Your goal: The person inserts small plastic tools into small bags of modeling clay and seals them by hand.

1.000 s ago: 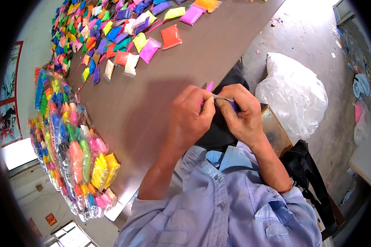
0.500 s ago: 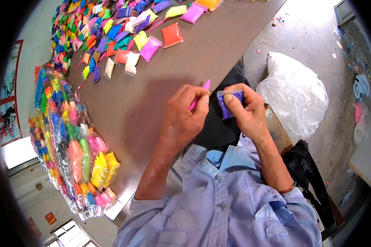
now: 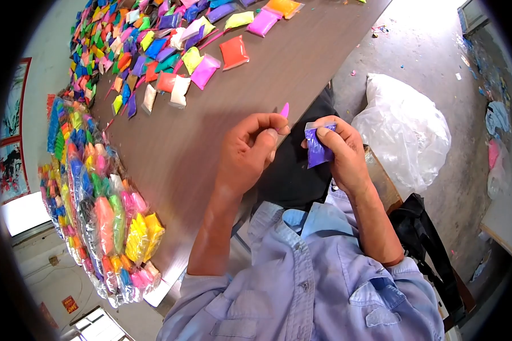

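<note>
Between the thumb and fingers of my left hand [image 3: 247, 150] is a slim pink plastic tool [image 3: 285, 109]. Its pointed end sticks out past the fingertips, and the rest is hidden by the hand. My right hand [image 3: 347, 154] pinches a small clear packet of purple clay [image 3: 318, 150] near its top edge, thumb in front. Below the thumb the packet hangs down, slightly tilted. A gap separates the tool from the packet. Both hands are in front of my body, close to the table edge.
Many coloured clay packets [image 3: 205, 71] cover the far left of the brown table [image 3: 170, 133]. Clear bags of bundled coloured packets [image 3: 105, 219] are piled at the left. On the floor to the right stands a big white plastic sack [image 3: 401, 133], with a black strapped bag [image 3: 421, 227] nearer me.
My left fingers have shifted on the pink tool, so less of it shows. In my right hand the purple packet has moved slightly right and more of its lower part is visible.
</note>
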